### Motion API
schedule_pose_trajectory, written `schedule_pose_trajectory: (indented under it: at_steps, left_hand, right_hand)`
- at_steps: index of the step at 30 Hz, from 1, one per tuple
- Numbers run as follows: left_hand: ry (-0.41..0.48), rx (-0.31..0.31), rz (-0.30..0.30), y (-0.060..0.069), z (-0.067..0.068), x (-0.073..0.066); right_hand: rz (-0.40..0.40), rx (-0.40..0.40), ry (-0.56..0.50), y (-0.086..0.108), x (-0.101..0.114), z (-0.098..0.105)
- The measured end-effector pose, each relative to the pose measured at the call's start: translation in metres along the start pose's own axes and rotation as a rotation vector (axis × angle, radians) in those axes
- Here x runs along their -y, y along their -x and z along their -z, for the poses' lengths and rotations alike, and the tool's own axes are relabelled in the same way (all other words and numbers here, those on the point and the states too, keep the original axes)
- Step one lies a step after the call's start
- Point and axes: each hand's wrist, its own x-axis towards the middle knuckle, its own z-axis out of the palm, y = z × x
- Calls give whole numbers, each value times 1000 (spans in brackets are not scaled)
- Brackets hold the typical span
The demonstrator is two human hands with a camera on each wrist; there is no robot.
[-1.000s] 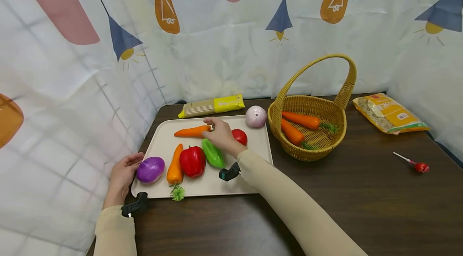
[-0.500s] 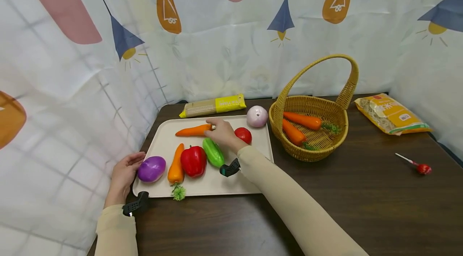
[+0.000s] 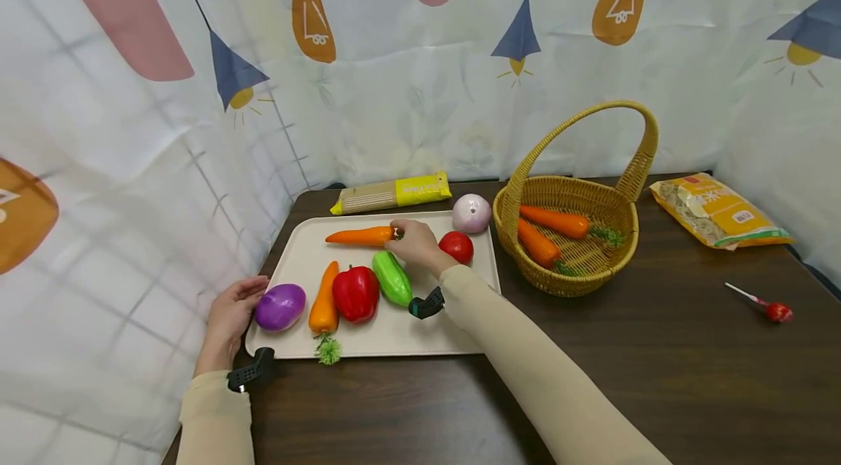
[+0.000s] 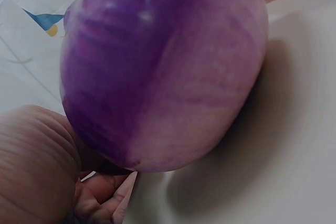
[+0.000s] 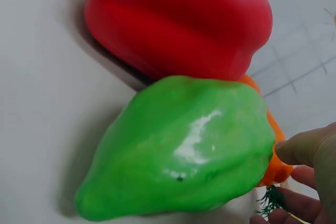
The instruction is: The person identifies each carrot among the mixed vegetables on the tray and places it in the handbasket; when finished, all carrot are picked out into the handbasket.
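On the cream tray [image 3: 434, 337], my right hand [image 3: 417, 242] pinches the leafy end of a carrot [image 3: 360, 236] lying near the back. The right wrist view shows its thumb against the carrot [image 5: 275, 171], partly hidden behind a green tapering vegetable [image 5: 184, 145] and a red bell pepper [image 5: 178, 22]. My left hand [image 3: 228, 315] grips the tray's left rim, beside a rounded purple eggplant [image 3: 280, 306]. In the left wrist view the eggplant [image 4: 168, 72] fills much of the picture, and the fingers lie partly behind the tray edge.
Another carrot [image 3: 324, 304] and a tomato [image 3: 456, 247] lie on the tray. An onion [image 3: 471, 213] sits at its back right corner. Behind lies a noodle packet [image 3: 394, 193]. To the right are a wicker basket [image 3: 571, 282] with two carrots, a yellow bag [image 3: 719, 209] and a lollipop [image 3: 778, 312].
The whole head view has shifted slightly, so everything appears a little farther right. My right hand stays at the carrot's leafy end, and my left hand stays at the tray's left edge.
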Motion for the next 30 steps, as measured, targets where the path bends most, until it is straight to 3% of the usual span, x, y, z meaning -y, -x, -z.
schedule_pose_trajectory:
  at_steps: [7,20,30]
  left_hand:
    - [-7,-2,5,1,0,0]
    - [-75,-17,22,0,-2,-2]
    - [-53,-19,17,-1,-1,1]
  right_hand:
    - [-35,-10,64,2,-6,1]
    - [3,-41,150,7,-13,4]
    - [17,-72,188,12,-15,1]
